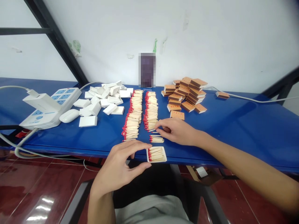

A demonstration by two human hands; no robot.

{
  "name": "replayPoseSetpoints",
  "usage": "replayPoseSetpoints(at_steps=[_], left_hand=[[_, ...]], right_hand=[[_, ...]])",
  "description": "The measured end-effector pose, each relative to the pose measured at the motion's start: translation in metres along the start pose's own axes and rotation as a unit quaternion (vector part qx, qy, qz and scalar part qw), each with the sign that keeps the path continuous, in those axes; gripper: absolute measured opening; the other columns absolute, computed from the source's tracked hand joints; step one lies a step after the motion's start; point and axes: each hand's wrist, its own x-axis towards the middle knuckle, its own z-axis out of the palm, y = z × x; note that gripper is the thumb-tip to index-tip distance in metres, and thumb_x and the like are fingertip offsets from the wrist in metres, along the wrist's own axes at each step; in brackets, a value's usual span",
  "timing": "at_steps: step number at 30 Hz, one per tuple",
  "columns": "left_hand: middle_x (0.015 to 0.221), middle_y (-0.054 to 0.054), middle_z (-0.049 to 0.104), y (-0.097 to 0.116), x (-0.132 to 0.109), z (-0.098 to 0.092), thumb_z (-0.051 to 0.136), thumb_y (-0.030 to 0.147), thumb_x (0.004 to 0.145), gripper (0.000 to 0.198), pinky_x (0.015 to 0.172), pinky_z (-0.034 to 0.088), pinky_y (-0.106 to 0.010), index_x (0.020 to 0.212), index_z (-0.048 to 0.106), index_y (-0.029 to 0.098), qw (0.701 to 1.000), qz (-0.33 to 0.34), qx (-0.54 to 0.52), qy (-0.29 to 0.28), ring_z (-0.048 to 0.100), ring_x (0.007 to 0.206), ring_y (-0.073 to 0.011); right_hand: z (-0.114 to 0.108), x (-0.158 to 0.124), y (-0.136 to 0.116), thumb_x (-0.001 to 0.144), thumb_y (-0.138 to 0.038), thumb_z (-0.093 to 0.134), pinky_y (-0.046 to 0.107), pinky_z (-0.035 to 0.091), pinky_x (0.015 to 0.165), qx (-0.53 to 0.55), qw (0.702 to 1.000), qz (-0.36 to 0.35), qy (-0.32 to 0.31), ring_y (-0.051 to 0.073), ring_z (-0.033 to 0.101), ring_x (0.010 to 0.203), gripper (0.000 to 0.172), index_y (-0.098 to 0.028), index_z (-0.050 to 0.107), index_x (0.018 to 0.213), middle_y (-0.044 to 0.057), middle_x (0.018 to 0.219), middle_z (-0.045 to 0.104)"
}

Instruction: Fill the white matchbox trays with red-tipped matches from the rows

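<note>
The left hand point(123, 160) curves wide at the left end of a white tray point(165, 158) by the table's point(224, 130) front edge; the right hand's point(178, 131) fingertips draw narrow at loose matches point(151, 112), any hold unclear. The tray is part-filled; a small bunch point(157, 139) and two long rows lie outside. White boxes point(88, 121) and orange boxes point(184, 90) heap toward the back edge, before a white wall point(210, 46).

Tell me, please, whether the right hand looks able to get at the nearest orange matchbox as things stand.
Probably yes: the right hand is just in front of the nearest orange matchbox, with nothing visible blocking the way, though its fingers point toward the matchsticks.
</note>
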Motion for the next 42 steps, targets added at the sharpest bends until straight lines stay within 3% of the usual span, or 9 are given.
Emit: replayPoseSetpoints(at_steps=[19, 26, 34, 37, 42], left_hand=[[0.103, -0.003, 0.074, 0.001, 0.000, 0.001, 0.076, 0.024, 0.086, 0.030, 0.063, 0.049, -0.024, 0.115, 0.071, 0.026, 1.000, -0.005, 0.003, 0.001, 0.058, 0.071, -0.0128], [0.106, -0.002, 0.074, 0.000, -0.001, 0.001, 0.076, 0.024, 0.086, 0.031, 0.064, 0.049, -0.024, 0.116, 0.071, 0.027, 1.000, -0.005, 0.007, 0.001, 0.059, 0.073, -0.0129], [0.106, -0.001, 0.074, 0.000, -0.001, 0.001, 0.076, 0.023, 0.085, 0.032, 0.066, 0.050, -0.023, 0.116, 0.070, 0.027, 1.000, -0.004, 0.002, 0.002, 0.059, 0.072, -0.0122], [0.106, -0.003, 0.074, 0.001, -0.001, 0.001, 0.075, 0.024, 0.086, 0.030, 0.065, 0.050, -0.024, 0.116, 0.071, 0.027, 1.000, -0.008, 0.006, 0.002, 0.060, 0.072, -0.0129], [0.105, -0.003, 0.074, 0.001, -0.001, 0.000, 0.075, 0.025, 0.086, 0.029, 0.063, 0.050, -0.024, 0.115, 0.071, 0.026, 1.000, -0.007, 0.007, 0.001, 0.060, 0.071, -0.0128]], right_hand=[[0.003, 0.002, 0.003, 0.095, -0.016, 0.052, 0.023, 0.033, 0.061, -0.008, 1.000, 0.020, 0.001, 0.011, 0.050, 0.058, 0.020, -0.017, 0.071, 0.101, -0.001, 0.069, 0.063], [-0.001, 0.003, -0.002, 0.093, -0.021, 0.059, 0.022, 0.029, 0.057, -0.001, 0.998, 0.068, -0.018, 0.009, 0.041, 0.052, 0.011, -0.017, 0.067, 0.087, -0.006, 0.057, 0.049], [-0.007, 0.000, -0.007, 0.089, -0.020, 0.059, 0.022, 0.031, 0.055, 0.041, 0.997, 0.067, -0.027, 0.009, 0.040, 0.050, 0.011, -0.018, 0.063, 0.079, -0.007, 0.056, 0.045], [-0.012, -0.002, -0.003, 0.085, -0.014, 0.056, 0.023, 0.031, 0.056, 0.063, 0.996, 0.056, -0.041, 0.009, 0.040, 0.051, 0.008, -0.018, 0.063, 0.085, -0.007, 0.058, 0.045], [-0.019, -0.006, 0.000, 0.076, -0.008, 0.056, 0.023, 0.033, 0.058, 0.068, 0.992, 0.043, -0.102, 0.010, 0.044, 0.054, 0.029, -0.018, 0.061, 0.103, -0.008, 0.062, 0.047]])
